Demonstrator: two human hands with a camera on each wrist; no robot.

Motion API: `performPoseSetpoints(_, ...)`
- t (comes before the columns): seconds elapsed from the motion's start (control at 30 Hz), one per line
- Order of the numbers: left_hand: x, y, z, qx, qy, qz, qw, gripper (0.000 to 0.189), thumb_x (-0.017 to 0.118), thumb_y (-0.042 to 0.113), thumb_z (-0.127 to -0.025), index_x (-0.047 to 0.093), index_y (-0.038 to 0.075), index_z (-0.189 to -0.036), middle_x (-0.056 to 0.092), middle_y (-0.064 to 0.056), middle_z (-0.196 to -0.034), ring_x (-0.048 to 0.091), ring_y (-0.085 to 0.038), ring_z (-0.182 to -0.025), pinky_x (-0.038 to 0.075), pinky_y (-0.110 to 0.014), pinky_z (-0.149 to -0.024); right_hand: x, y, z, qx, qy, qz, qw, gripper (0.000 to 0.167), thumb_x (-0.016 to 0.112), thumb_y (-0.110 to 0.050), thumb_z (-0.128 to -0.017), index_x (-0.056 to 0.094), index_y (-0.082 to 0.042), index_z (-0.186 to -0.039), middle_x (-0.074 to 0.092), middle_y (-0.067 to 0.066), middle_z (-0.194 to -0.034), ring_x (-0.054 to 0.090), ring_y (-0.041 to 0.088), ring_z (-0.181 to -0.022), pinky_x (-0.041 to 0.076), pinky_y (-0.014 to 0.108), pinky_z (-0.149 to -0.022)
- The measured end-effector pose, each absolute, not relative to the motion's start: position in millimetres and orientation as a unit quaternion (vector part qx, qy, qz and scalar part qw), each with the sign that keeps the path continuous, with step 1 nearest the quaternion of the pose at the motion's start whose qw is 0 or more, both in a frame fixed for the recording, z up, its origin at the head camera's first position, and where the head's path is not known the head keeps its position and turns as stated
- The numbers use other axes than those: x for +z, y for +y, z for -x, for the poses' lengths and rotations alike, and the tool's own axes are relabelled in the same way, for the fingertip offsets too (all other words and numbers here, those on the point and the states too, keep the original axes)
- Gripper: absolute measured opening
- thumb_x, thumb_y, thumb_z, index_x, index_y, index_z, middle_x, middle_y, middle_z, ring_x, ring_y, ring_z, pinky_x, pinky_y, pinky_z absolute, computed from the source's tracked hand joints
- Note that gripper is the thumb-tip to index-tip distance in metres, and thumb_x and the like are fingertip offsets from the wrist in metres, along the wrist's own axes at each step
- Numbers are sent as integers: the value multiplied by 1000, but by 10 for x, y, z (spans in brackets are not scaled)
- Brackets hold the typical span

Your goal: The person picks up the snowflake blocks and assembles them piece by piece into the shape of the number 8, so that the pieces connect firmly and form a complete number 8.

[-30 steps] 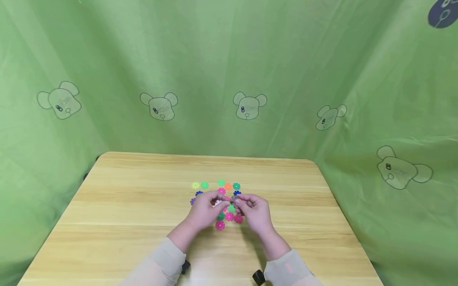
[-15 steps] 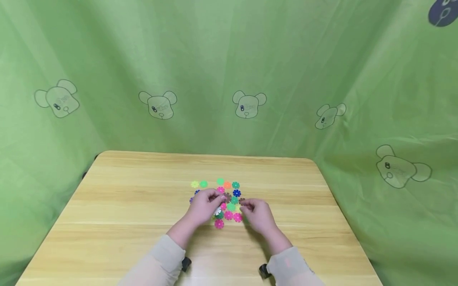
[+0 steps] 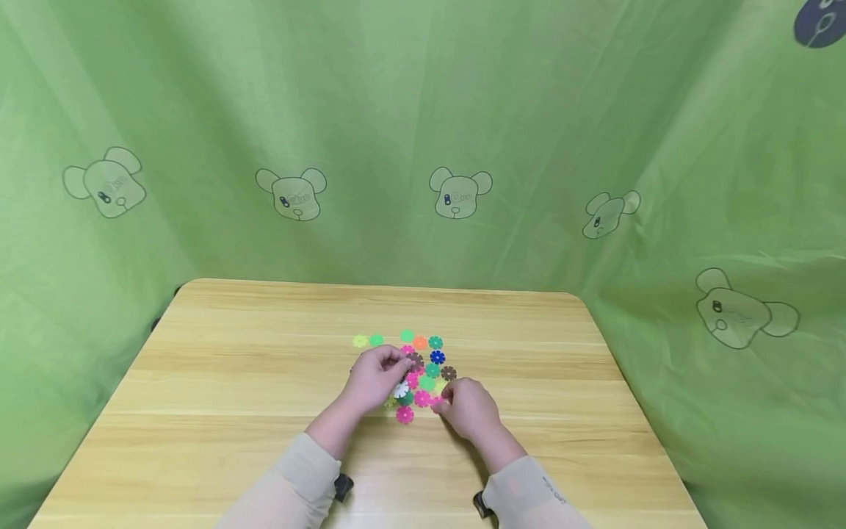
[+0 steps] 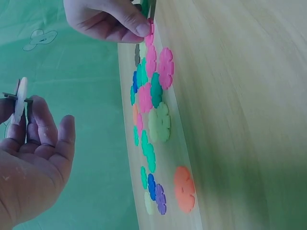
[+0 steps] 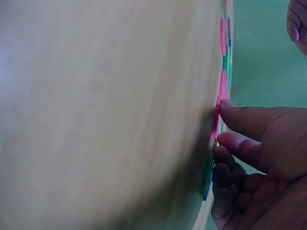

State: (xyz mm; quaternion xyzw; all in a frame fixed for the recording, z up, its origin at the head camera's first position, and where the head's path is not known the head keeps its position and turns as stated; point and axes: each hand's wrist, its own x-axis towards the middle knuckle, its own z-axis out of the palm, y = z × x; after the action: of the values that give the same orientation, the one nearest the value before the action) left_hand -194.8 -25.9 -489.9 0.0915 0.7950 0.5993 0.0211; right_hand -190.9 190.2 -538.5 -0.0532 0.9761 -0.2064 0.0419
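Note:
Raised over the table, my left hand (image 3: 377,378) pinches a small joined cluster of notched plastic snowflake discs. A brown disc (image 3: 415,361) and a white disc (image 3: 400,390) show in it; in the left wrist view the white disc (image 4: 21,96) is crossed by thin dark pieces. Down at the tabletop, my right hand (image 3: 472,410) has thumb and forefinger at the edges of a pink snowflake disc (image 5: 216,120), pinching it. A second pink disc (image 3: 421,398) lies just left of that one. My right fingers partly cover the gripped disc in the head view.
Several loose discs lie flat on the wooden table (image 3: 264,353): a blue disc (image 3: 437,357), an orange disc (image 3: 420,343), a brown disc (image 3: 449,373) and a yellow disc (image 3: 360,341) among them. A green curtain (image 3: 383,110) hangs behind and around the table.
My hands were together at the brown disc and have parted. The right hand moved right, then down to the pink disc on the table. The left hand kept the cluster, shifting slightly up.

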Motion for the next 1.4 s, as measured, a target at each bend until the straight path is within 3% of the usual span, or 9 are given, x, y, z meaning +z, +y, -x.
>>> performPoseSetpoints(0.13, -4897, -269, 1949, 601, 793, -90, 24, 13, 69, 16, -103, 72, 3, -103, 69, -2, -89, 62, -15, -79, 58, -31, -73, -5368, 1887, 1914, -197, 978, 43, 49, 36, 90, -31, -85, 76, -3, -103, 71, 7, -95, 68, 28, -87, 59, 48, -83)
performPoseSetpoints(0.33, -4900, -277, 1934, 600, 795, -90, 23, 13, 69, 16, -103, 72, 3, -103, 70, -2, -90, 64, -16, -81, 59, -32, -76, -5362, 1924, 1904, -218, 974, 20, 50, 45, 90, -35, -84, 73, 0, -106, 70, 7, -94, 66, 27, -85, 59, 49, -81)
performPoseSetpoints(0.7, -4908, -313, 1928, 602, 793, -90, 27, 12, 70, 14, -102, 73, 3, -102, 70, -3, -90, 63, -16, -80, 58, -28, -73, -5346, 1907, 1876, -202, 978, 31, 49, 33, 88, -37, -86, 70, -10, -85, 64, 0, -80, 58, 19, -70, 55, 41, -68)
performPoseSetpoints(0.97, -4911, -323, 1913, 606, 790, -85, 38, 12, 70, 14, -102, 75, 2, -103, 72, -3, -92, 64, -15, -80, 59, -28, -73, -5358, 1928, 1882, -283, 956, 44, 64, 24, 87, -18, -87, 64, -10, -84, 61, 1, -78, 56, 19, -71, 52, 36, -67)
performPoseSetpoints(1.17, -4926, -329, 1919, 601, 793, -85, 43, 14, 70, 15, -102, 74, 2, -102, 71, -3, -90, 64, -15, -77, 59, -28, -71, -5205, 1899, 1858, -480, 876, 44, 14, 10, 80, 0, -90, 73, -3, -97, 68, 4, -85, 62, 18, -76, 58, 28, -68)
performPoseSetpoints(1.27, -4929, -326, 1924, 597, 797, -87, 42, 15, 70, 16, -103, 75, 2, -102, 72, -3, -90, 65, -15, -78, 59, -29, -72, -5074, 1858, 1852, -555, 829, 61, -28, 13, 76, 4, -93, 76, 0, -105, 73, 9, -92, 70, 19, -82, 62, 27, -73)
performPoseSetpoints(1.4, -4927, -317, 1918, 593, 799, -86, 52, 16, 69, 17, -103, 76, 3, -101, 73, -3, -91, 66, -15, -80, 60, -30, -74, -4951, 1821, 1838, -607, 784, 107, -72, 13, 74, 9, -93, 77, 3, -105, 76, 17, -99, 76, 22, -89, 63, 30, -81)
